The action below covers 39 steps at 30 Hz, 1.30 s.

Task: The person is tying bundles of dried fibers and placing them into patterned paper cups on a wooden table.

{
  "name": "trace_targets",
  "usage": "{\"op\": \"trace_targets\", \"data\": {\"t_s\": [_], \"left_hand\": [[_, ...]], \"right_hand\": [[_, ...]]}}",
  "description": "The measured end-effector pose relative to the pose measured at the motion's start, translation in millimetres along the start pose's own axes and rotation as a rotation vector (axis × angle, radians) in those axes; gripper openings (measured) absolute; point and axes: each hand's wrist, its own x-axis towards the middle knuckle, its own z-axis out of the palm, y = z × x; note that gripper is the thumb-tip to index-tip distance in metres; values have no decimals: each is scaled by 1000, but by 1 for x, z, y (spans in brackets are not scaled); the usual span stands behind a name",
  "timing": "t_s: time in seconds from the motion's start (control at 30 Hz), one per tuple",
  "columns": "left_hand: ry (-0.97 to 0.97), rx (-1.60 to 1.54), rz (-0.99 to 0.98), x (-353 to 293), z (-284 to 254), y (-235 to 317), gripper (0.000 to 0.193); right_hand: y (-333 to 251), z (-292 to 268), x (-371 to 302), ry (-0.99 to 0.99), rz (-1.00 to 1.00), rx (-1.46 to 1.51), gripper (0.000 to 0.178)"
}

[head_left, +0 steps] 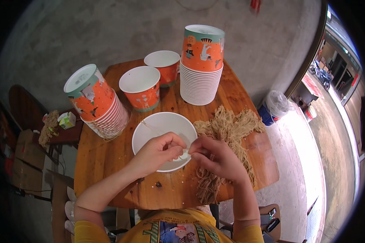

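Over a white-lined paper bucket (146,139), both of my hands meet with fingertips pinched and close together. My left hand (160,152) is closed on a thin tan string (148,126), part of which trails across the bucket's far left rim. My right hand (217,158) is also closed, its thumb and forefinger pinching what looks like the same string; the fingers hide most of it. Just right of the bucket, beside and under my right hand, a loose bundle of tan string (227,127) spreads over the wooden table (113,174).
Two open orange paper buckets (144,95) (166,65) stand behind. Tall upside-down bucket stacks rise at back right (200,69) and left (95,99), the left one with string around its rims. A blue bin (271,111) stands right of the table, a stool with a tissue pack (67,120) left.
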Motion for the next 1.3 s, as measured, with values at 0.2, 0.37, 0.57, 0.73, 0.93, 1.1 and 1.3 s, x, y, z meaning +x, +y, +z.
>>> {"op": "trace_targets", "data": {"t_s": [0.2, 0.37, 0.57, 0.73, 0.93, 1.1, 1.3], "left_hand": [[-85, 119, 9, 5, 10, 1, 14], [-143, 87, 52, 7, 10, 2, 15], [-171, 61, -68, 12, 3, 2, 15], [-220, -148, -107, 17, -5, -1, 14], [-272, -152, -92, 23, -4, -1, 13], [-270, -99, -64, 25, 0, 0, 10], [-234, -43, 6, 24, 1, -1, 8]], "right_hand": [[0, -7, 19, -80, -70, 23, 8], [3, -2, 29, -26, -80, 103, 7], [25, -5, 25, 260, -277, -310, 8], [34, -10, 4, 204, -259, -172, 9], [29, -5, -4, 225, -359, -488, 23], [33, 3, -5, 258, -344, -418, 26], [33, 6, -4, 288, -263, -386, 24]]}}
